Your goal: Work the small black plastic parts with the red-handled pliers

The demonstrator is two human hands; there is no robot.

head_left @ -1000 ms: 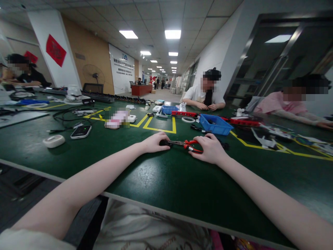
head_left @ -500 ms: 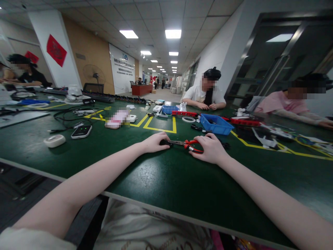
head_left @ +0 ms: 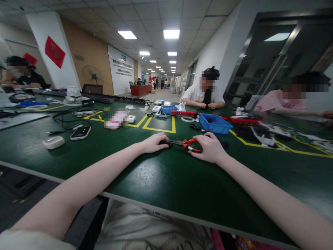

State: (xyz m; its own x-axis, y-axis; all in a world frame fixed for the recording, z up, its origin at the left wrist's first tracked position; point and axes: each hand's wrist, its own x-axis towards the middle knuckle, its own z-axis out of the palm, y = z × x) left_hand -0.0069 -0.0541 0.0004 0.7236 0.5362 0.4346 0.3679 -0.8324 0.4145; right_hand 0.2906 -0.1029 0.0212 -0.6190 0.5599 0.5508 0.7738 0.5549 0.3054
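Observation:
My right hand [head_left: 210,148] is closed around the red-and-black handles of a pair of long-nose pliers [head_left: 191,144]. The jaws of the pliers point left, toward my left hand [head_left: 155,143]. Between the fingers of that hand is a small black piece [head_left: 163,142], mostly covered, so its kind does not show. The plier tips meet its right end; whether they grip it or only touch it I cannot tell. Both hands are just above the green table [head_left: 166,180], near its middle.
A blue bin [head_left: 215,123] with dark parts stands beyond my right hand, a black cable [head_left: 196,128] beside it. To the left lie a black-screened device [head_left: 80,132], a round white case [head_left: 53,142] and a pink phone [head_left: 116,119]. A co-worker [head_left: 204,90] sits across the table.
The view has shifted very slightly. My hands and the pliers hold nearly the same pose. The person at the far right has moved an arm a little.

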